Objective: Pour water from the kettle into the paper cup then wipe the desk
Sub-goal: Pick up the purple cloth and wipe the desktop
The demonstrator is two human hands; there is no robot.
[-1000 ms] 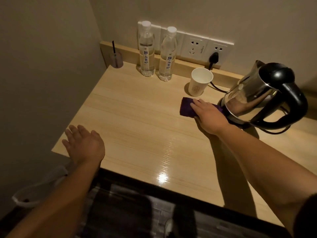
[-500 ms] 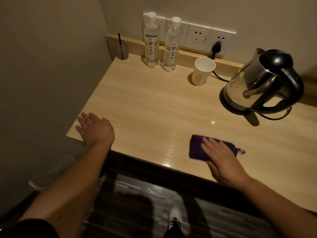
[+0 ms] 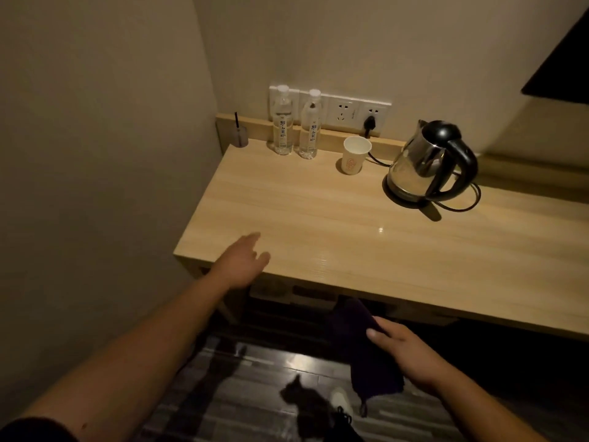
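Note:
A steel kettle (image 3: 424, 164) with a black handle stands on its base at the back right of the light wooden desk (image 3: 318, 224). Left of it is a white paper cup (image 3: 354, 155), upright. My right hand (image 3: 411, 355) is below the desk's front edge and holds a dark purple cloth (image 3: 366, 346) that hangs over the floor. Over the desk's front left corner is my left hand (image 3: 243, 260), fingers apart, holding nothing.
Two water bottles (image 3: 294, 126) stand at the back by the wall sockets (image 3: 357, 114), where the kettle's plug sits. A small clear holder with a dark stick (image 3: 239, 135) is in the back left corner. Walls close the left and back sides. A shoe (image 3: 341, 400) shows on the dark floor.
My right hand has drawn the cloth from beside the kettle across the desk and off its front edge. The view has pulled back from the desk. My left hand stays at the corner.

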